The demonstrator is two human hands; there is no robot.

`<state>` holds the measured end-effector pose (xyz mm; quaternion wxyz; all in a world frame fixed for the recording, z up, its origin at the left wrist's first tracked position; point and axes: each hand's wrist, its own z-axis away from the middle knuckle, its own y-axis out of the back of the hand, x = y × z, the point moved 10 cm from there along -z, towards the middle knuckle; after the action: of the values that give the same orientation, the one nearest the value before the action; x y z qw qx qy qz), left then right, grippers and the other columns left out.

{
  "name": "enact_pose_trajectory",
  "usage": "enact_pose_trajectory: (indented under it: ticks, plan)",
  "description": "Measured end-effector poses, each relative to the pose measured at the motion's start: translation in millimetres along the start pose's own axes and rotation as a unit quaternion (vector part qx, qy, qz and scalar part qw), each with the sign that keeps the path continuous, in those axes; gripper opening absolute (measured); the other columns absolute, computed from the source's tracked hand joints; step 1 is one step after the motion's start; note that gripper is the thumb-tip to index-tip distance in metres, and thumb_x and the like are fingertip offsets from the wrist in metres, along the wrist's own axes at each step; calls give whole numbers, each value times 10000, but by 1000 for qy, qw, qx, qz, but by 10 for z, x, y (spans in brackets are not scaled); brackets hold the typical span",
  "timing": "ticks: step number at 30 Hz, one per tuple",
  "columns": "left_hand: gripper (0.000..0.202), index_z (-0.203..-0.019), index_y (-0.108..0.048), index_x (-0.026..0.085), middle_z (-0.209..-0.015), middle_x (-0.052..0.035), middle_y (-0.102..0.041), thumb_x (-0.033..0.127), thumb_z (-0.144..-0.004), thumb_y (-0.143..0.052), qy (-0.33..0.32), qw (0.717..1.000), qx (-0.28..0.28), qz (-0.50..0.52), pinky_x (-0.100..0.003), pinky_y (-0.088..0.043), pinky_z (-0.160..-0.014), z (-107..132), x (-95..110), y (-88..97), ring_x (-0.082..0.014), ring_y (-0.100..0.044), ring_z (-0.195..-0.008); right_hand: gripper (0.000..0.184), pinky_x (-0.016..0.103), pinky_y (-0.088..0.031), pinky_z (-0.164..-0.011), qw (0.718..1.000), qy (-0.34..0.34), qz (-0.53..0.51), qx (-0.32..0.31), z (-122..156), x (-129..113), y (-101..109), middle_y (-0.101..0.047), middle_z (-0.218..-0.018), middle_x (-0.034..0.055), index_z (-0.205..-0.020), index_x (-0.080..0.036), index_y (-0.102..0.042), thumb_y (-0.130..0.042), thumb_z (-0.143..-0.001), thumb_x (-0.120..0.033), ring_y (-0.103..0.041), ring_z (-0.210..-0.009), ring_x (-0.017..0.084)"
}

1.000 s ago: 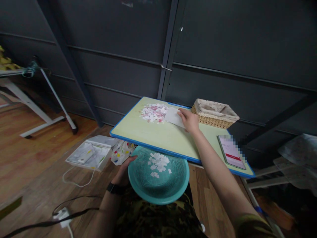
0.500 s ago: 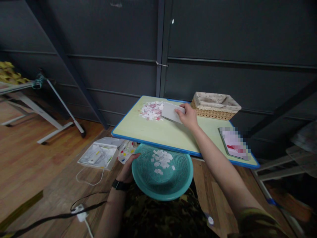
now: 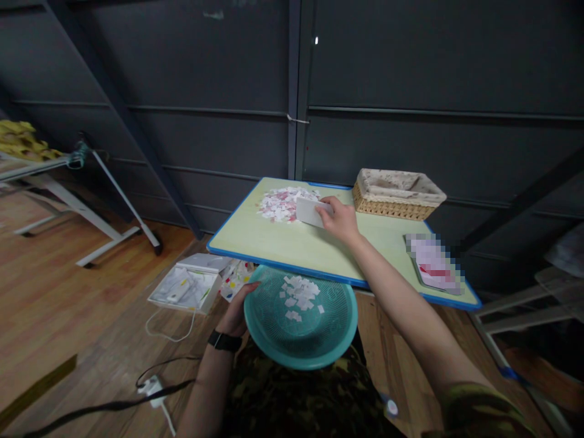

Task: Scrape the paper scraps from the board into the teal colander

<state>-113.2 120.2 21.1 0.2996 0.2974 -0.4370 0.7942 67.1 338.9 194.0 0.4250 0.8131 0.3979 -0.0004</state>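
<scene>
My right hand (image 3: 340, 220) grips a flat white card-like piece (image 3: 309, 212) between thumb and fingers. The piece stands tilted on the tabletop, its left edge against a pile of small white and pinkish paper scraps (image 3: 279, 204). My left hand (image 3: 238, 309) holds the left rim of a teal plastic colander (image 3: 301, 359), thumb over the edge and the other fingers hidden. The colander rests at my lap, just under the table's near edge. Inside it lie several white paper bits (image 3: 300, 292).
The pale yellow table (image 3: 269, 246) has a blue rim. A fabric-lined wicker basket (image 3: 396, 204) stands at its back right, and a blurred flat object (image 3: 433, 264) lies at the right. An open white box (image 3: 185, 289), cables and a power strip (image 3: 152, 389) are on the left.
My right hand has shifted slightly left and down with the white piece, which now stands steeper against the scraps. The left hand and colander keep their place.
</scene>
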Motion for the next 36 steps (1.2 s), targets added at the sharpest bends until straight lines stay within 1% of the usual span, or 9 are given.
enact_pose_trajectory:
  ticks: [6, 10, 15, 19, 23, 26, 31, 34, 36]
  plan:
    - [291, -802, -704, 187, -781, -76, -771, 344, -586, -818, -7, 999, 3, -32, -417, -554, -764, 4, 1, 13, -371, -713, -918, 329, 364, -487, -769, 999, 8, 27, -17, -6, 15, -77, -749, -1061, 104, -1151, -206, -647, -468, -936, -378, -699, -903, 301]
    - [281, -776, -691, 177, -800, -87, -771, 343, -587, -816, -14, 999, -1, -29, -410, -547, -768, -14, -5, 19, -366, -713, -917, 323, 346, -481, -748, 999, 25, 29, -23, 0, -18, -96, -759, -1029, 92, -1149, -213, -650, -476, -935, -382, -700, -858, 286]
    - [338, -851, -692, 176, -853, -88, -775, 322, -573, -816, -9, 1000, 3, -16, -435, -533, -844, -9, -13, 24, -381, -694, -993, 276, 344, -488, -761, 1000, 11, 11, -8, -9, -1, -9, -762, -1009, 65, -1094, -233, -671, -520, -895, -351, -698, -866, 275]
    - [269, -800, -686, 189, -814, -75, -775, 324, -599, -804, -5, 1000, 3, -22, -411, -551, -788, 11, -9, 13, -366, -703, -966, 270, 360, -493, -782, 1000, -8, -2, 17, -19, 33, 90, -753, -1039, 74, -1071, -227, -677, -516, -887, -342, -695, -906, 286]
    - [284, -826, -695, 180, -849, -78, -779, 308, -598, -806, -3, 1000, 7, -13, -409, -555, -801, 13, -5, 13, -359, -706, -961, 285, 365, -493, -782, 1000, -11, 1, 11, -17, 35, 69, -750, -1047, 77, -1080, -229, -673, -499, -900, -365, -695, -882, 286]
    - [283, -804, -694, 183, -824, -74, -776, 318, -586, -811, 4, 1000, 3, -12, -418, -555, -823, 10, -19, 0, -367, -702, -977, 298, 364, -492, -787, 1000, -10, -13, 7, -18, 30, 51, -743, -1073, 83, -1090, -219, -667, -491, -905, -372, -693, -893, 286]
    - [277, -792, -689, 186, -798, -65, -774, 320, -580, -806, 6, 1000, -2, -13, -426, -555, -840, 22, -12, -27, -372, -691, -1014, 314, 376, -492, -788, 998, -43, -20, 29, -25, 101, 118, -745, -1031, 102, -1085, -196, -668, -489, -895, -371, -686, -889, 296]
    - [255, -772, -687, 189, -819, -75, -776, 317, -583, -799, 1, 1000, -6, -16, -431, -555, -848, 31, 7, -52, -386, -674, -1054, 306, 382, -490, -789, 999, -40, -4, 27, -30, 109, 132, -747, -1009, 106, -1073, -199, -677, -495, -882, -354, -684, -901, 303]
    - [232, -743, -678, 196, -847, -80, -778, 320, -586, -795, -1, 1000, -8, -18, -435, -557, -847, 35, 13, -62, -394, -667, -1066, 300, 384, -489, -773, 998, -42, 17, 33, -29, 124, 150, -751, -964, 106, -1060, -202, -683, -500, -875, -351, -686, -873, 306]
